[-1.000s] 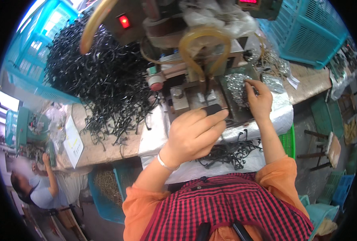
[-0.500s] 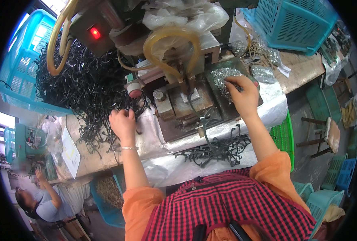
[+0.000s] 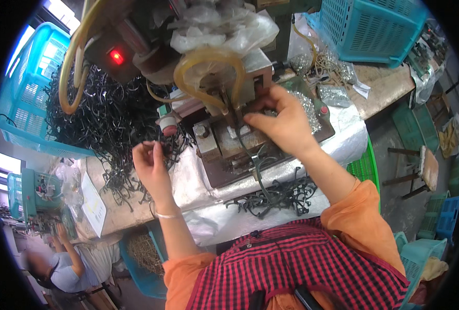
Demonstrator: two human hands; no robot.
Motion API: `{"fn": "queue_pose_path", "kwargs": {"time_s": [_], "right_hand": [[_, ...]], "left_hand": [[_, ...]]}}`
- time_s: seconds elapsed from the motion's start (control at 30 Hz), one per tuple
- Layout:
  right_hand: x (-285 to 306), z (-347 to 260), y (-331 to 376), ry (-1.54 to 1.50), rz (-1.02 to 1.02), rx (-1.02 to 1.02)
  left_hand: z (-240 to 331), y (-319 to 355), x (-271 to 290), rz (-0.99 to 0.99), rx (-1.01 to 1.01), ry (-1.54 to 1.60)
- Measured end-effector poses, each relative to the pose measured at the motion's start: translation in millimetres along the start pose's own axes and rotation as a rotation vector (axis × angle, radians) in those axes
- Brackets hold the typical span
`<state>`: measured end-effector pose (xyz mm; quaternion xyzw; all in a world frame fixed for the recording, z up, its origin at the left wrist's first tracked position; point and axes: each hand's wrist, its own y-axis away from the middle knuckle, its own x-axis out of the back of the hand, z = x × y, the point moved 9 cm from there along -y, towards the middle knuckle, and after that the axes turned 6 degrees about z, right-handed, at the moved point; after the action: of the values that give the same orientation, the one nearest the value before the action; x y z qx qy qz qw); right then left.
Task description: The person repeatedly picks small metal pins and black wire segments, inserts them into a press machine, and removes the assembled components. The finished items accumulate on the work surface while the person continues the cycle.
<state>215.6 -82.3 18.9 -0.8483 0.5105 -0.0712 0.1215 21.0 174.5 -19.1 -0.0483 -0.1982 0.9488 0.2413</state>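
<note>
My right hand (image 3: 286,124) is at the press (image 3: 229,139), thumb and fingers curled beside the metal tooling; whatever small thing they pinch is hidden. A black curved plastic piece (image 3: 260,175) runs from the tooling down over the front edge of the press. My left hand (image 3: 152,168) hovers at the near edge of a large heap of black hook-shaped pieces (image 3: 105,108), its fingers bent in toward the thumb; I cannot make out anything between them. Small shiny metal parts (image 3: 304,106) lie on the green plate at the right of the press.
A looped yellow hose (image 3: 209,54) hangs over the tooling. More black pieces (image 3: 281,196) lie on the silvery sheet before me. Blue baskets stand at the left (image 3: 25,103) and back right (image 3: 371,31). A push button (image 3: 168,126) sits left of the press. A co-worker (image 3: 66,263) is at far left.
My right hand has moved left from the metal parts to the press tooling. My left hand has shifted slightly left and nearer to me, beside the black heap.
</note>
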Motion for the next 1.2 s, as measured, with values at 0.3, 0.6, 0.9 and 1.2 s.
{"fn": "queue_pose_path", "kwargs": {"time_s": [0.3,0.6,0.9,1.2], "right_hand": [[-18,-4,11,-0.239,-0.027,-0.146],[24,-22,28,0.408,0.033,0.282],[87,67,19,0.986,0.269,0.399],[76,52,14,0.910,0.337,0.486]], "left_hand": [[160,24,-46,-0.155,-0.540,0.436],[154,72,-86,-0.363,-0.821,0.065],[150,108,-133,-0.600,-1.109,-0.138],[145,115,-117,-0.531,-0.990,-0.131]]}}
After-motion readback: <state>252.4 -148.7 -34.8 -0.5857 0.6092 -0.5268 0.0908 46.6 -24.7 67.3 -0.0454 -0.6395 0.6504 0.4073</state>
